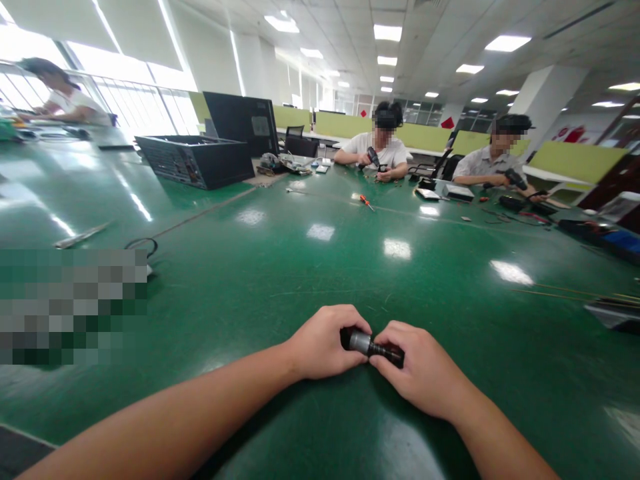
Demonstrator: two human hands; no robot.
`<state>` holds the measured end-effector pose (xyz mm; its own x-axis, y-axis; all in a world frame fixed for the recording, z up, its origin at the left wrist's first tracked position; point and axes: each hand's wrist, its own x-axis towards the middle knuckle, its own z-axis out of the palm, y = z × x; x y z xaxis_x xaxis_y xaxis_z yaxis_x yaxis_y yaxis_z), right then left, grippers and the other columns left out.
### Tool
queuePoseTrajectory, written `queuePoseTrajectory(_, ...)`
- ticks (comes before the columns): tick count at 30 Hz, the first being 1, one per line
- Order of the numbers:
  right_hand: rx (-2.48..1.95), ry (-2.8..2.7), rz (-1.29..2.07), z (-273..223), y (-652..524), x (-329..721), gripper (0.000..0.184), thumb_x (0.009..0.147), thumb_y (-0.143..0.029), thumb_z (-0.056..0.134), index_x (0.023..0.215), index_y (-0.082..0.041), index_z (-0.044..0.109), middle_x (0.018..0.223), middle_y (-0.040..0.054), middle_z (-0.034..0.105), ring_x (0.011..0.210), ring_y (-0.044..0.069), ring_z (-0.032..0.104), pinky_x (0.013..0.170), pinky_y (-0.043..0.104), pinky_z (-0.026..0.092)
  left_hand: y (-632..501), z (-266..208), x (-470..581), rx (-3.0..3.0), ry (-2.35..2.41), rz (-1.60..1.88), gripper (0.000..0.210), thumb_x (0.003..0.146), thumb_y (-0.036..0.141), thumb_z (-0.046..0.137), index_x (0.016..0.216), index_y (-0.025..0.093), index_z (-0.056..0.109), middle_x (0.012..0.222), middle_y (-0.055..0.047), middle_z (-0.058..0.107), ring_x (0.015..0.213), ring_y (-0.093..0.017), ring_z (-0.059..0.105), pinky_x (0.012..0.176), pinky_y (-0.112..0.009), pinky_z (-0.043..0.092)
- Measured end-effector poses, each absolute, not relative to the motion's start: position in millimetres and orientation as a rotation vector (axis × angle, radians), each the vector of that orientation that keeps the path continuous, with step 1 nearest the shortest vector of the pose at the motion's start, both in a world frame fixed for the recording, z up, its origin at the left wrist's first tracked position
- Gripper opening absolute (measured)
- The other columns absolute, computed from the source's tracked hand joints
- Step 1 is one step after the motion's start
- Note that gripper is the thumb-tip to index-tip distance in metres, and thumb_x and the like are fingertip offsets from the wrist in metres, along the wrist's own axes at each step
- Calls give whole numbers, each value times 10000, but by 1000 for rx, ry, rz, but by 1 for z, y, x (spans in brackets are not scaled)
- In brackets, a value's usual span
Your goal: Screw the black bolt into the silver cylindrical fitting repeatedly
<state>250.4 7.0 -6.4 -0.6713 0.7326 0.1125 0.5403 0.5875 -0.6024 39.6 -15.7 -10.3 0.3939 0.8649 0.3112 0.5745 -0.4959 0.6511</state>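
Just above the green tabletop, or resting on it, is a dark cylindrical part with a silver collar (361,343) and a thinner, stepped shaft on its right. I cannot tell its exact kind. My left hand (327,343) is closed around the thick left end, thumb and fingers on either side of the collar. My right hand (417,367) is closed around the thin end, with thumb and forefinger close to the middle. Fingertips of both hands nearly meet there. My palms and curled fingers hide parts of both ends.
The green table (240,280) spreads out ahead. An orange screwdriver (367,202) lies farther off. A black computer case (195,160) stands at back left. Two people (380,150) opposite hold power drills; another person sits far left. Thin rods (565,293) lie right. A blurred patch covers the left.
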Motion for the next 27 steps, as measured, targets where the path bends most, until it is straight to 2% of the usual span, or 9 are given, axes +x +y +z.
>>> queuePoseTrajectory(27, -1086, -2571, 723, 0, 0, 249, 50, 829, -262, 659, 836, -212, 662, 826, 13, 612, 734, 158, 552, 653, 270, 376, -12, -9, 33, 2250, 1117, 757, 294, 687, 163, 761, 971, 194, 693, 894, -30, 669, 850, -184, 618, 786, -288, 477)
